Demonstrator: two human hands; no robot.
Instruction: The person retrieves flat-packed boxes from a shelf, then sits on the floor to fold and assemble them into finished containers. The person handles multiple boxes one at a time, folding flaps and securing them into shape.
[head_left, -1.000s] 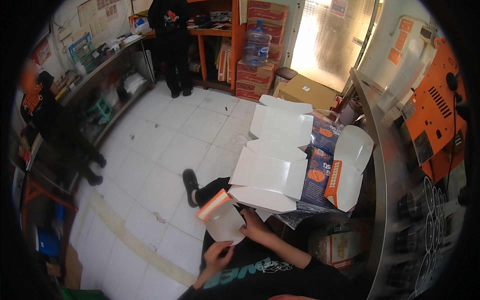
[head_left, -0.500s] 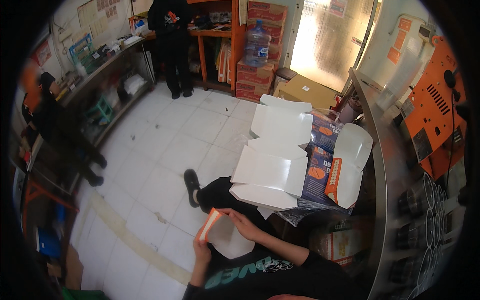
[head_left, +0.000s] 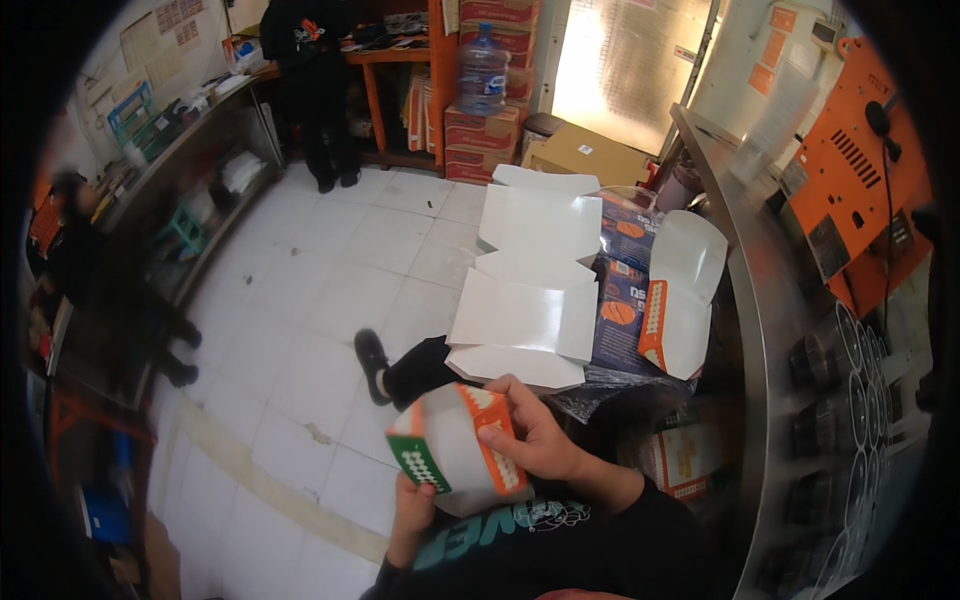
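"Cardboard first: where does the printed carton (head_left: 455,440) sit?"

"Up off the lap (head_left: 420,372), between the person's two hands and tilted, its pale inside showing between a green panel (head_left: 408,456) on the left and an orange panel (head_left: 502,468) on the right."

"And the hands?"

"Both are gripping it. The right hand (head_left: 540,435) has its thumb across the orange panel and its fingers over the upper edge. The left hand (head_left: 414,505) pinches the low corner of the green panel; most of its fingers are hidden behind the board, so how far they reach cannot be told."

"What would make this step go well?"

"It looks like panel folding. The best course is probably to press along the whole crease rather than at one point, since thin board tends to buckle beside a lone thumb. The left hand should hold its corner steady and let the right one do the bending."

"Any trap?"

"Squeezing the wide middle could dent it. Grip near the folded edges is likely safer."

"Anything nearby to mind?"

"A white carton (head_left: 525,310) lies opened out just beyond, partly over purple packs (head_left: 622,320). Keeping the elbows low should avoid knocking it."
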